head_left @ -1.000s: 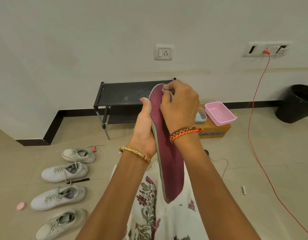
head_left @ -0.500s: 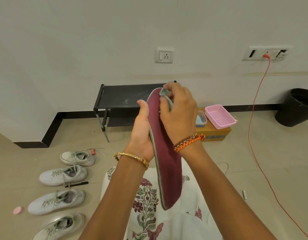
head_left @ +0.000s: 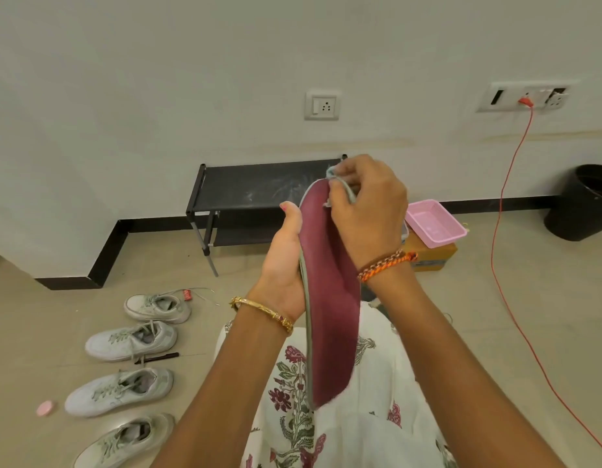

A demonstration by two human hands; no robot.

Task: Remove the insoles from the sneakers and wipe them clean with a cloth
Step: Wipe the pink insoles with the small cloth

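Note:
A long maroon insole (head_left: 330, 305) with a grey edge stands upright in front of me. My left hand (head_left: 284, 265) grips it from the left side, thumb along its edge. My right hand (head_left: 367, 211) pinches a small pale grey-blue cloth (head_left: 341, 184) against the insole's top end; most of the cloth is hidden under the fingers. Several pale grey-white sneakers (head_left: 132, 339) lie in a row on the floor at the lower left.
A black low shoe rack (head_left: 248, 197) stands against the wall behind my hands. A pink tray (head_left: 434, 222) sits on a cardboard box (head_left: 431, 255). A red cable (head_left: 509, 231) runs across the floor at right, near a black bin (head_left: 586, 204). A pink disc (head_left: 44, 407) and a dark pen (head_left: 157, 358) lie by the sneakers.
My right hand with the cloth has kept rubbing at the insole's top end, shifting slightly along it. My left hand holds the insole in much the same pose.

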